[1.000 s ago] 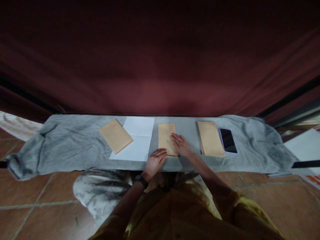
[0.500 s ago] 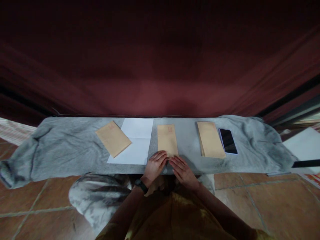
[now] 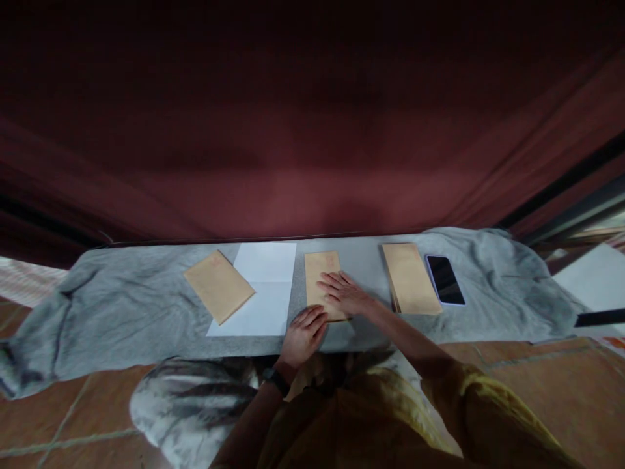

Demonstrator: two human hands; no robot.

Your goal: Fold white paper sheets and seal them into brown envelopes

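A brown paper envelope (image 3: 317,262) with a reddish mark near its top lies flat in front of me. My right hand (image 3: 343,293) rests palm down across its middle, fingers stretched out. At the lower left corner of that envelope, my left hand (image 3: 303,335) lies with its fingers extended over the edge. On the left, a second brown envelope (image 3: 219,286) partly covers a creased white paper sheet (image 3: 266,306). To the right sits a stack of brown envelopes (image 3: 413,279), slightly fanned along its left side.
A phone (image 3: 445,280) with a pale purple edge lies right of the stack. Grey cloth (image 3: 127,303) covers the long narrow surface and bunches at both ends. A dark red panel (image 3: 312,182) rises behind it. A white sheet-like thing (image 3: 593,277) stands at far right.
My right hand has moved from the envelope's bottom edge up onto its middle and flattened. My left hand stays near the bottom left corner. The view has shifted slightly.
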